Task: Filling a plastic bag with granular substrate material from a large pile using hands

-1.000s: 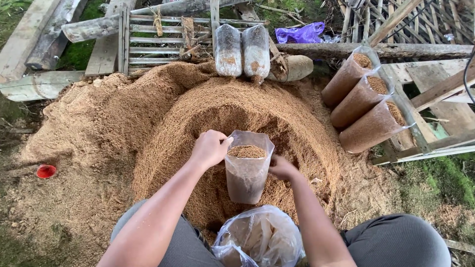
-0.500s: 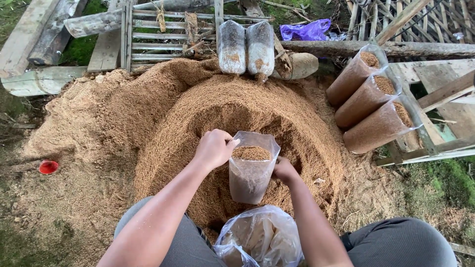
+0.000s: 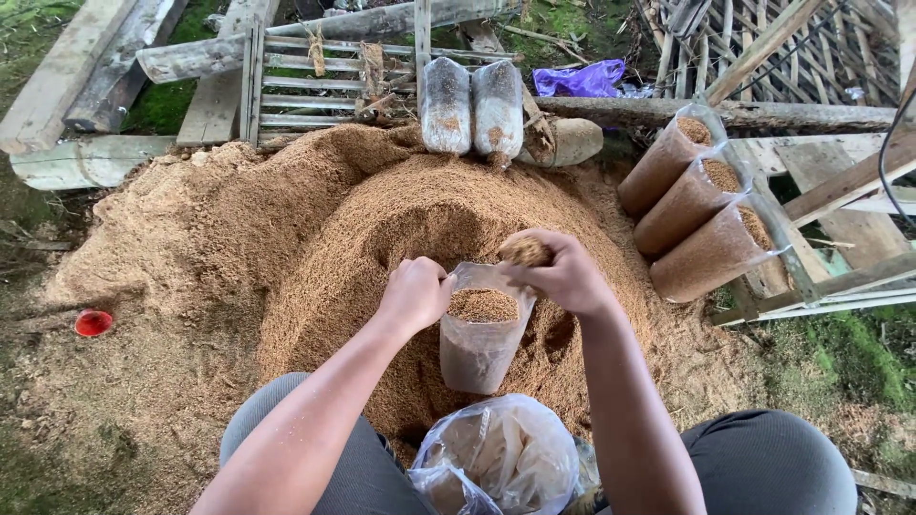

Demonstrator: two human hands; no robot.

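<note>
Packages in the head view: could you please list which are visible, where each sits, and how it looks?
Clear bag: centre, upright, part-filled with sawdust.
Three filled bags: right, leaning, brown.
Two whitish bags: top centre, upright.
Crumpled clear bag: bottom, between knees.
Purple bag: top, crumpled.

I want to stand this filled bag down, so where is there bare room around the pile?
Free: the low sawdust between the red cap and the mound. Crowded: the right side, with three filled bags leaning on planks, and the back, where two bags stand against the pallet.
</note>
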